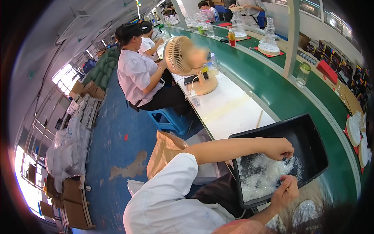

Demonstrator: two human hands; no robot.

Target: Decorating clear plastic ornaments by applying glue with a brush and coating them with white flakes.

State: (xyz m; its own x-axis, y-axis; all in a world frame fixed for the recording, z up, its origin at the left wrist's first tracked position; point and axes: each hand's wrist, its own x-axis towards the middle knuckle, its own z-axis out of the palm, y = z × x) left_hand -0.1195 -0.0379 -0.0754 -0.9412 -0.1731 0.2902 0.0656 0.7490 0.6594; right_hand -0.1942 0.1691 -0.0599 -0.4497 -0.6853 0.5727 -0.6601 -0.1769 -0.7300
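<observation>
A black rectangular tray [311, 134] holds a spread of small clear, glittering pieces [257, 175]. My left hand [278, 149] reaches across the tray, its fingers closed and pointing down over the pieces. Close to the tray's near right side is my right hand [285, 191], with thumb and fingers pressed together beside the pieces. Whatever either hand pinches is too small to make out. A gap separates the two hands.
The tray rests at the end of a white table [230, 113] beside a green conveyor belt [249, 74]. A beige fan [202, 84] stands farther along. Two seated people [136, 74] work on the left. A brown paper bag [165, 152] stands near my left arm.
</observation>
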